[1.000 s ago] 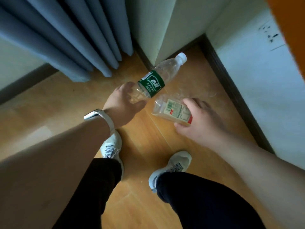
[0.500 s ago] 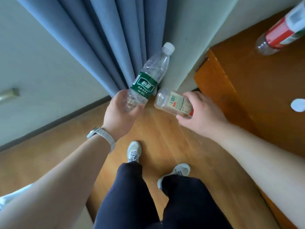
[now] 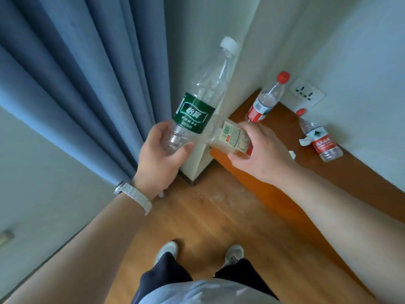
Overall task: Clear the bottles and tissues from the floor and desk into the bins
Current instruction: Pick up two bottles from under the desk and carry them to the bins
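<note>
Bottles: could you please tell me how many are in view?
4: green-label bottle in left hand, small bottle in right hand, two red-label bottles on desk.

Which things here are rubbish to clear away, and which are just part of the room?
To clear:
green-label bottle in the left hand
beige-label bottle in the right hand
two red-label bottles on the desk
tissue scraps

Just there:
curtain
wall socket

White watch strap (image 3: 140, 199) (left wrist), dark trousers (image 3: 166, 277), pale sneakers (image 3: 234, 254)
</note>
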`<action>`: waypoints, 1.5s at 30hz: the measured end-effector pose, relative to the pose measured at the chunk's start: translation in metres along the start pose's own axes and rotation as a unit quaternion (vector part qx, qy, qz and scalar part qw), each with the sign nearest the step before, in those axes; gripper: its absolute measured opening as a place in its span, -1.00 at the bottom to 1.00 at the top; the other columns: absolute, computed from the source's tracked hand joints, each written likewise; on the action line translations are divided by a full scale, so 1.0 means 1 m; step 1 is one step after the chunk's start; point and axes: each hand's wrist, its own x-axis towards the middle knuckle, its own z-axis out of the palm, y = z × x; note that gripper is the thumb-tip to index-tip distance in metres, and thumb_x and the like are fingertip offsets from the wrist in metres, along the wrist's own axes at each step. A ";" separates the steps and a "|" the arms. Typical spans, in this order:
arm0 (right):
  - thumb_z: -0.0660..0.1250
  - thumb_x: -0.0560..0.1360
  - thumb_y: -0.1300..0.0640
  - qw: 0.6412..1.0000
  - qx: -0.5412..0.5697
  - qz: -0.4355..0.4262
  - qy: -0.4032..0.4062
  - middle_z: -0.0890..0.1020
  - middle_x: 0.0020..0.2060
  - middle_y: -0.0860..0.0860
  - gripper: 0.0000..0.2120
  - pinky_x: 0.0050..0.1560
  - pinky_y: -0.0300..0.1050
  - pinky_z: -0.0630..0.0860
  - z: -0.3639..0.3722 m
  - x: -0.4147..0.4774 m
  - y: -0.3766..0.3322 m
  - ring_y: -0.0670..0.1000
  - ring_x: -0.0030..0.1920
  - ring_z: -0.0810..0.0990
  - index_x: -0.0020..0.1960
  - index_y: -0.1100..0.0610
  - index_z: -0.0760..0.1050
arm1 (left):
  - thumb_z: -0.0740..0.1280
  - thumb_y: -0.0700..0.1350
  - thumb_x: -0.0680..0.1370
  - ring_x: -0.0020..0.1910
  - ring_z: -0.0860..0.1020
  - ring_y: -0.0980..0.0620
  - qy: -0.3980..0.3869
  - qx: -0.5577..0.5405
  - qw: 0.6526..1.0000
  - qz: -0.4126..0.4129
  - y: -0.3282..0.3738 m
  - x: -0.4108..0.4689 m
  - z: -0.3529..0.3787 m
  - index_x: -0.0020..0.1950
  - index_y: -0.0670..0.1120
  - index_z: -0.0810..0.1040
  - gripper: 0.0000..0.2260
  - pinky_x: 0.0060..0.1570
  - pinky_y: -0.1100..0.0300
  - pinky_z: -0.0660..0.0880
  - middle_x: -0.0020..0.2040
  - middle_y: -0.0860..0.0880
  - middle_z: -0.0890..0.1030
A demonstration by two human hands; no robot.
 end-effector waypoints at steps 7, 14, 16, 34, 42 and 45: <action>0.41 0.40 -0.19 0.982 0.009 0.180 0.060 0.39 0.06 -0.23 -0.46 -0.02 -0.19 0.50 -0.029 -0.060 -0.017 -0.14 0.10 0.43 0.26 -0.14 0.24 | 0.53 -0.04 0.41 0.11 0.60 0.16 -0.170 -0.049 0.982 0.066 0.028 0.036 0.009 0.40 -0.09 0.40 -0.39 0.06 0.28 0.52 0.17 0.05 0.60; 0.43 0.39 -0.19 0.937 -0.022 0.314 0.154 0.40 0.14 -0.22 -0.36 0.08 -0.15 0.49 -0.062 -0.151 -0.010 -0.14 0.14 0.40 0.35 -0.10 0.23 | 0.52 -0.15 0.42 -0.01 0.59 0.24 -0.308 -0.038 0.945 0.100 0.073 0.015 0.079 0.32 0.01 0.40 -0.47 -0.07 0.33 0.54 0.09 0.14 0.59; 0.44 0.38 -0.18 0.922 -0.025 0.344 0.176 0.42 0.16 -0.20 -0.35 0.07 -0.14 0.50 -0.070 -0.178 -0.008 -0.14 0.14 0.40 0.36 -0.09 0.23 | 0.54 -0.15 0.41 0.02 0.58 0.25 -0.340 -0.038 0.934 0.106 0.083 0.000 0.100 0.30 0.03 0.40 -0.46 -0.01 0.28 0.53 0.10 0.15 0.59; 0.41 0.39 -0.24 0.804 -0.032 0.521 0.283 0.46 0.13 -0.19 -0.37 -0.05 -0.19 0.56 -0.119 -0.514 0.033 -0.12 0.11 0.45 0.34 -0.10 0.24 | 0.50 -0.12 0.42 -0.09 0.61 0.25 -0.531 -0.003 0.832 0.162 0.162 -0.282 0.273 0.24 0.01 0.47 -0.58 -0.11 0.28 0.50 0.03 0.10 0.62; 0.41 0.37 -0.23 0.740 -0.039 0.584 0.330 0.50 0.14 -0.13 -0.36 0.00 -0.06 0.58 -0.136 -0.697 0.044 -0.09 0.12 0.48 0.35 -0.08 0.29 | 0.48 -0.04 0.43 -0.06 0.60 0.26 -0.592 0.012 0.781 0.199 0.183 -0.449 0.342 0.21 0.06 0.51 -0.63 -0.05 0.24 0.49 0.02 0.14 0.64; 0.39 0.35 -0.27 0.713 -0.037 0.610 0.344 0.49 0.15 -0.15 -0.33 0.03 -0.05 0.57 -0.136 -0.752 0.045 -0.11 0.15 0.46 0.37 -0.10 0.27 | 0.48 -0.06 0.45 -0.06 0.62 0.23 -0.626 0.014 0.751 0.211 0.192 -0.503 0.363 0.20 0.06 0.53 -0.66 -0.06 0.25 0.52 0.03 0.13 0.65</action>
